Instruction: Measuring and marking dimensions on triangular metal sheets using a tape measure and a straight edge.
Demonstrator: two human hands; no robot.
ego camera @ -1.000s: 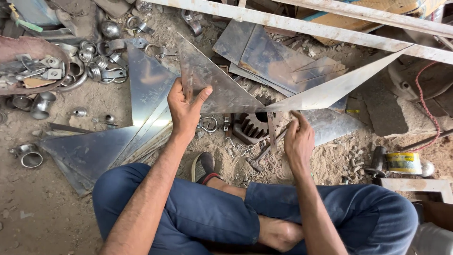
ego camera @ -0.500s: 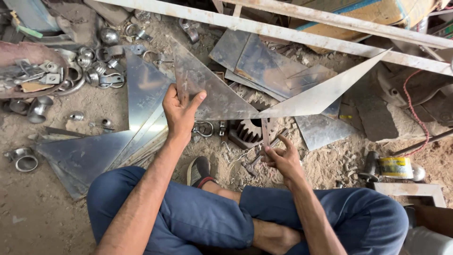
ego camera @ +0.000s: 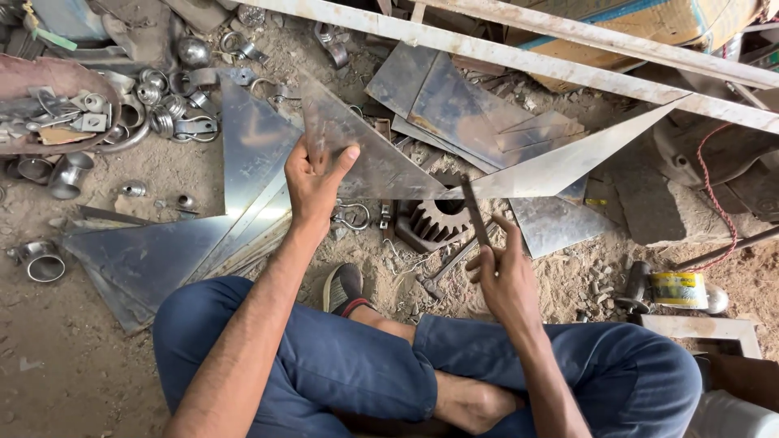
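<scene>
- I am sitting cross-legged on the dirt floor (ego camera: 49, 357), in blue trousers, looking down at both my hands.
- My left hand (ego camera: 312, 174) is holding up a triangular metal sheet (ego camera: 373, 162); my grip is closing narrowly on its left edge, thumb on the near face and fingers behind.
- The triangular metal sheet is standing tilted off the floor, its long point reaching right toward a pale metal strip (ego camera: 568, 162).
- My right hand (ego camera: 503, 272) is gripping a thin dark metal rod (ego camera: 475, 211), fingers pinching its lower end, the rod pointing up and a little left toward the sheet's lower edge.
- I cannot tell whether the rod's tip is touching the sheet.
- A toothed gear (ego camera: 438, 219) is lying on the floor just behind the rod, between my two hands.
- More flat metal sheets (ego camera: 243, 162) are lying stacked on the floor to the left of my left arm.
- Metal rings and clamps (ego camera: 162, 105) are lying scattered at the upper left, near a shallow pan of scrap (ego camera: 49, 105).
- A yellow-banded tool (ego camera: 677, 288) is lying well to the right of my right hand.
</scene>
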